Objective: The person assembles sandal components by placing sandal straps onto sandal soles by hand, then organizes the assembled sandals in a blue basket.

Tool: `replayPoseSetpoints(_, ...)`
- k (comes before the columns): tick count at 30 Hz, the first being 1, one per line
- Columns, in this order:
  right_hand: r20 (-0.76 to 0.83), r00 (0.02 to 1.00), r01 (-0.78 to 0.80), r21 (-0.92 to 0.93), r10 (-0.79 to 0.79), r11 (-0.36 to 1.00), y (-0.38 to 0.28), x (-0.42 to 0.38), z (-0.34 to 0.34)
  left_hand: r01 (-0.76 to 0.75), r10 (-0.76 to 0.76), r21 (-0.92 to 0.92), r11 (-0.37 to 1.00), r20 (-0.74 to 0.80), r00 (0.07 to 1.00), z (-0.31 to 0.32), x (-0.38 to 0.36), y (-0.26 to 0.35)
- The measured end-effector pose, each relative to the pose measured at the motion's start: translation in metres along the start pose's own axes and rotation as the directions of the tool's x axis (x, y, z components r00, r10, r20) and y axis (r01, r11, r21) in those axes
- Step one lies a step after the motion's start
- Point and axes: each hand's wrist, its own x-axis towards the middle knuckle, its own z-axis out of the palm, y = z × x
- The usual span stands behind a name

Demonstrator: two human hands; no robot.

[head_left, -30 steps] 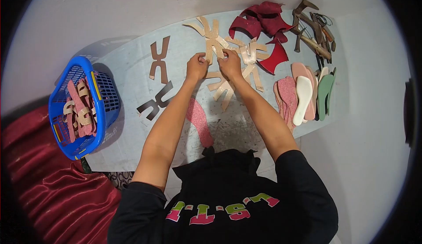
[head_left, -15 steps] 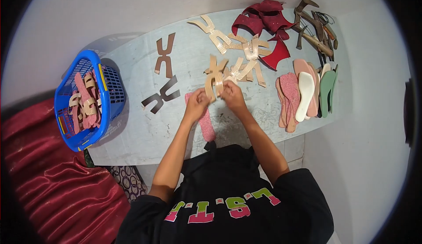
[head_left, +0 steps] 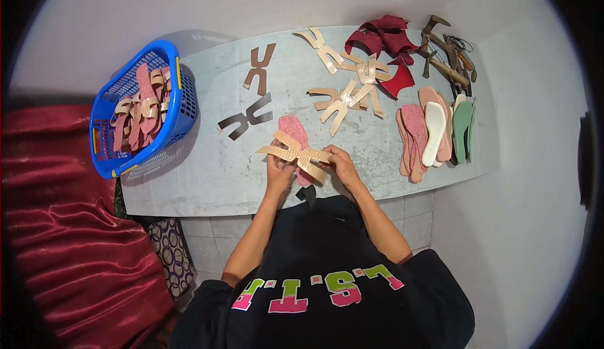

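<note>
Blue and slatted, a basket point(head_left: 187, 100) is standing well left of the speckled pink sole point(head_left: 292, 127), a black cutout point(head_left: 247, 118) lying nearer that sole. Just left of it, the left hand point(head_left: 278, 174) is gripping a beige strap piece point(head_left: 302, 155) partly covering it, while right of it the right hand point(head_left: 343, 166) is pinching the piece's right end.

- Pale wall point(head_left: 264, 9), softly shadowed behind the table point(head_left: 201, 185)
- Scuffed, light grey tabletop
- Tiled floor point(head_left: 228, 226) below
- Glossy dark-red cloth point(head_left: 63, 254) at the left
</note>
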Motion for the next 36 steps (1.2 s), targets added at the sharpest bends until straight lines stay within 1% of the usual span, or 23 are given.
replayPoseSetpoints(1, -0.02, 0.999, -0.033, 0.078, 0.034, 0.996, 0.0, 0.001, 0.001, -0.01, 0.01, -0.007, 1.0, -0.003, 1.0, -0.006, 0.0, 0.006)
replayPoseSetpoints(2, -0.016, 1.0, -0.014, -0.055, 0.013, 0.998, 0.003, 0.002, -0.003, 0.095, -0.082, -0.198, 0.976, 0.074, 0.994, -0.012, 0.0, 0.012)
replayPoseSetpoints(3, -0.009, 1.0, -0.012, -0.061, 0.012, 0.998, 0.002, 0.001, -0.001, 0.209, -0.156, -0.371, 0.905, 0.168, 0.973, -0.014, -0.001, 0.018)
replayPoseSetpoints(5, -0.1, 0.994, -0.051, -0.078, 0.044, 0.996, 0.0, -0.002, 0.004, 0.18, -0.14, -0.341, 0.923, 0.139, 0.98, -0.008, -0.004, 0.025)
replayPoseSetpoints(7, -0.103, 0.994, -0.054, -0.063, 0.048, 0.997, 0.002, -0.003, 0.004, 0.222, -0.208, -0.343, 0.913, 0.076, 0.975, -0.007, -0.007, 0.028)
replayPoseSetpoints(9, -0.274, 0.961, -0.021, -0.201, -0.035, 0.979, 0.006, -0.005, 0.008, 0.217, -0.208, -0.406, 0.888, 0.067, 0.976, -0.009, -0.008, 0.028)
replayPoseSetpoints(10, -0.272, 0.962, -0.02, -0.203, -0.037, 0.979, 0.009, -0.006, 0.009, 0.204, -0.216, -0.49, 0.848, 0.032, 0.976, -0.008, -0.01, 0.026)
replayPoseSetpoints(11, -0.255, 0.965, -0.025, -0.309, -0.058, 0.951, 0.015, -0.005, 0.01, 0.186, -0.226, -0.568, 0.801, 0.001, 0.974, -0.006, -0.009, 0.025)
replayPoseSetpoints(12, -0.237, 0.968, -0.028, -0.411, -0.078, 0.911, 0.019, -0.003, 0.011, 0.184, -0.222, -0.568, 0.802, 0.002, 0.975, -0.005, -0.008, 0.023)
replayPoseSetpoints(13, -0.239, 0.968, -0.027, -0.411, -0.079, 0.911, 0.023, 0.0, 0.012, 0.183, -0.238, -0.638, 0.748, 0.0, 0.971, -0.003, -0.007, 0.02)
replayPoseSetpoints(14, -0.148, 0.975, 0.047, -0.59, -0.165, 0.806, 0.028, 0.004, 0.013, 0.184, -0.257, -0.702, 0.688, 0.001, 0.966, -0.002, -0.007, 0.018)
replayPoseSetpoints(15, -0.043, 0.972, 0.125, -0.739, -0.231, 0.662, 0.029, 0.007, 0.016, 0.189, -0.258, -0.701, 0.688, 0.007, 0.966, -0.004, -0.003, 0.012)
replayPoseSetpoints(16, -0.018, 0.965, 0.146, -0.79, -0.261, 0.595, 0.03, 0.01, 0.02, 0.2, -0.29, -0.709, 0.676, -0.006, 0.957, -0.008, 0.003, 0.006)
replayPoseSetpoints(18, -0.007, 0.949, 0.195, -0.773, -0.317, 0.603, 0.031, 0.022, 0.028, 0.21, -0.32, -0.716, 0.666, -0.021, 0.947, -0.014, 0.011, -0.006)
replayPoseSetpoints(19, 0.009, 0.929, 0.248, -0.755, -0.369, 0.607, 0.03, 0.03, 0.031, 0.215, -0.332, -0.662, 0.718, -0.055, 0.942, -0.017, 0.015, -0.01)
replayPoseSetpoints(21, -0.023, 0.927, 0.243, -0.723, -0.374, 0.647, 0.033, 0.042, 0.033, 0.213, -0.337, -0.605, 0.767, -0.096, 0.937, -0.022, 0.018, -0.011)
replayPoseSetpoints(23, -0.035, 0.931, 0.192, -0.801, -0.365, 0.568, 0.045, 0.056, 0.028, 0.212, -0.371, -0.565, 0.797, -0.181, 0.911, -0.02, 0.017, -0.006)
replayPoseSetpoints(24, -0.031, 0.93, 0.195, -0.801, -0.365, 0.566, 0.05, 0.061, 0.025, 0.208, -0.368, -0.567, 0.797, -0.183, 0.911, -0.027, 0.022, -0.01)
replayPoseSetpoints(26, -0.052, 0.948, 0.122, -0.854, -0.315, 0.505, 0.059, 0.064, 0.021, 0.26, -0.392, -0.633, 0.729, -0.075, 0.917, -0.05, 0.033, -0.024)
replayPoseSetpoints(27, -0.05, 0.948, 0.122, -0.854, -0.313, 0.505, 0.058, 0.061, 0.023, 0.259, -0.393, -0.635, 0.728, -0.077, 0.916, -0.049, 0.032, -0.02)
replayPoseSetpoints(29, -0.058, 0.946, 0.085, -0.905, -0.319, 0.417, 0.056, 0.054, 0.027, 0.291, -0.408, -0.642, 0.71, -0.038, 0.912, -0.046, 0.029, -0.011)
replayPoseSetpoints(32, -0.027, 0.952, 0.083, -0.935, -0.303, 0.345, 0.051, 0.043, 0.041, 0.333, -0.464, -0.55, 0.766, -0.114, 0.879, -0.029, 0.021, 0.005)
replayPoseSetpoints(36, -0.06, 0.962, 0.017, -0.96, -0.265, 0.279, 0.036, 0.038, 0.056, 0.32, -0.466, -0.544, 0.776, -0.15, 0.872, -0.034, 0.023, -0.011)
